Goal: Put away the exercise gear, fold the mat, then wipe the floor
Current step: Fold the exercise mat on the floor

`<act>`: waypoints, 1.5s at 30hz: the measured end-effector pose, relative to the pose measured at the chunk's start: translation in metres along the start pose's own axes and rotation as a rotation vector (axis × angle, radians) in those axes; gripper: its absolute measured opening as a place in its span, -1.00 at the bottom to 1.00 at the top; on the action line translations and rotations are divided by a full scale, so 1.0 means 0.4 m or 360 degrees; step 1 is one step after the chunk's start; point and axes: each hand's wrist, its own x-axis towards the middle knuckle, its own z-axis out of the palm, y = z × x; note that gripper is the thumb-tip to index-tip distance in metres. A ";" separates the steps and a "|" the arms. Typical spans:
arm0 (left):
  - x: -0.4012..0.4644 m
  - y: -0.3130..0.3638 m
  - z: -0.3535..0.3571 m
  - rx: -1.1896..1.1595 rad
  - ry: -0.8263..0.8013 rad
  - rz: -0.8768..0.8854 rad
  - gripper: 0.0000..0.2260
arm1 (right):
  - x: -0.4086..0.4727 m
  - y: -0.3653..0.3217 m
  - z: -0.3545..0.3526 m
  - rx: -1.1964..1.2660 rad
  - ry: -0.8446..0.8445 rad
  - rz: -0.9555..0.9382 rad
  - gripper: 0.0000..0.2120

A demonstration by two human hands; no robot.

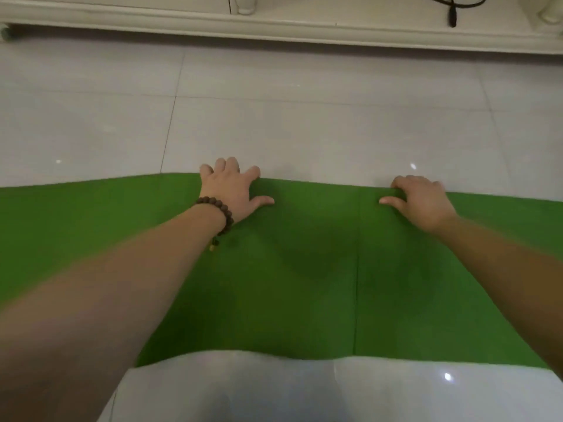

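A green exercise mat [304,269] lies flat across the pale tiled floor [304,117], running from the left edge of the view to the right. Both my hands are at its far edge. My left hand [231,190], with a dark bead bracelet on the wrist, has its fingers curled over that edge and its thumb on top of the mat. My right hand [420,199] grips the same edge further right, fingers hooked over it and thumb lying on the green surface. A crease line runs through the mat near my right hand.
A white piece of furniture [274,22] stands along the far side of the floor. A black cable [452,13] lies on its ledge at the upper right. A small dark object [6,33] sits at its far left corner. Bare tiles lie between mat and furniture.
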 end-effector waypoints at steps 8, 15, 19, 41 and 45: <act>0.004 0.067 0.009 -0.0162 -0.0205 -0.0094 -0.17 | 0.043 -0.134 0.023 -0.0172 0.0067 0.0216 -0.47; -0.204 0.265 0.158 -0.0253 -0.0530 0.0094 -0.07 | -0.086 -0.274 0.188 -0.0158 -0.0251 -0.0269 -0.45; -0.202 0.263 0.175 -0.0262 -0.0594 0.0130 -0.08 | -0.121 -0.131 0.194 -0.0154 -0.0261 -0.0011 -0.45; -0.718 -0.491 0.207 0.0008 -0.0783 0.0075 0.07 | -0.264 -0.949 0.223 -0.0169 -0.0321 -0.0984 0.01; -0.716 -0.526 0.269 -0.0133 -0.0603 -0.0293 -0.29 | -0.280 -0.972 0.244 -0.0434 -0.0205 -0.1137 -0.05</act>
